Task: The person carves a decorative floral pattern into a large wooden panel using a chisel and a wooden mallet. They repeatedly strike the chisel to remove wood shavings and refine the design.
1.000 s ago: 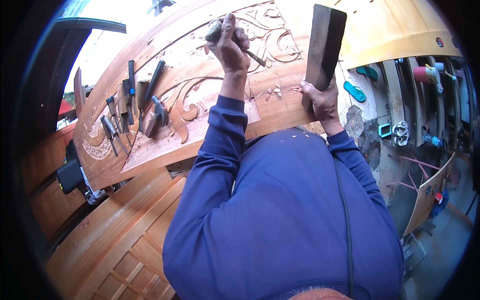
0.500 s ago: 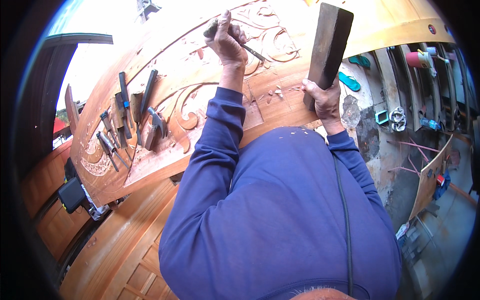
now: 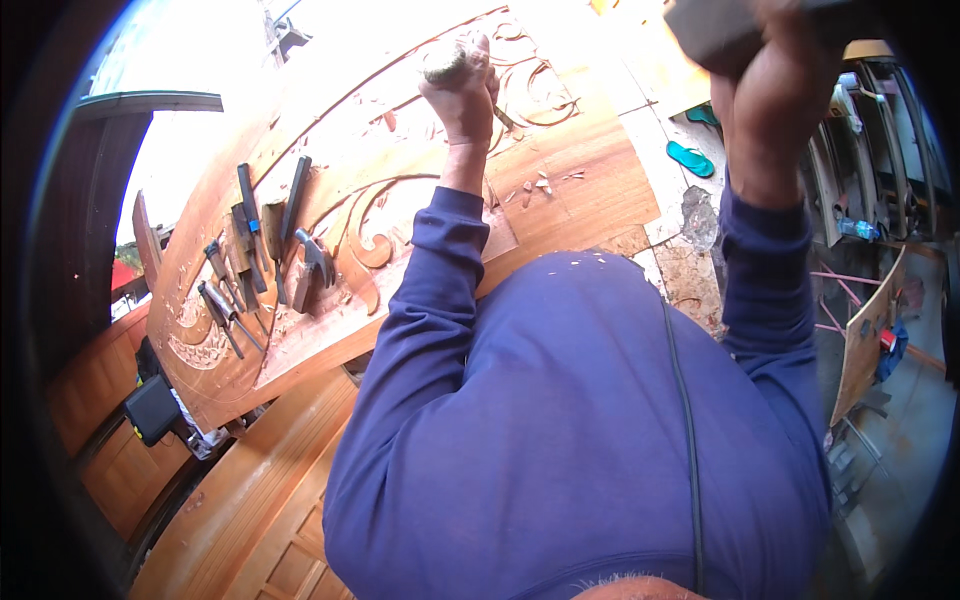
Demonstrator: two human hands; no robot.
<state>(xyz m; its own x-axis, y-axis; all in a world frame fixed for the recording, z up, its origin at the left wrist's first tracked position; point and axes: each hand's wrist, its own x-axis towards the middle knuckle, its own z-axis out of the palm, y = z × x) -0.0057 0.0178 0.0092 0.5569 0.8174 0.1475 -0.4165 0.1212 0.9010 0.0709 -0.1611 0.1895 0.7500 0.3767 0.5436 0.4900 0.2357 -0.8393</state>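
Note:
My left hand [image 3: 462, 108] is closed around a carving chisel [image 3: 445, 66], its blade slanting down to the right toward the carved wooden panel [image 3: 575, 190]. Up at the top right, my right hand [image 3: 772, 112] grips a dark wooden block used like a mallet [image 3: 712, 32], raised well off the panel and blurred by motion. Scrollwork in relief covers the panel's far part. Pale wood chips [image 3: 543, 184] lie on the plain wood to the right of the chisel.
Several chisels [image 3: 246, 245] and a claw hammer [image 3: 314, 262] rest on the panel's left side. A panelled wooden door [image 3: 250, 500] lies below it. Green slippers [image 3: 690, 158] are on the floor at right, near a leaning board [image 3: 865, 330].
My right hand has swung up and to the right with the wooden block, which has turned from upright to nearly level. The left hand keeps the chisel in almost the same place.

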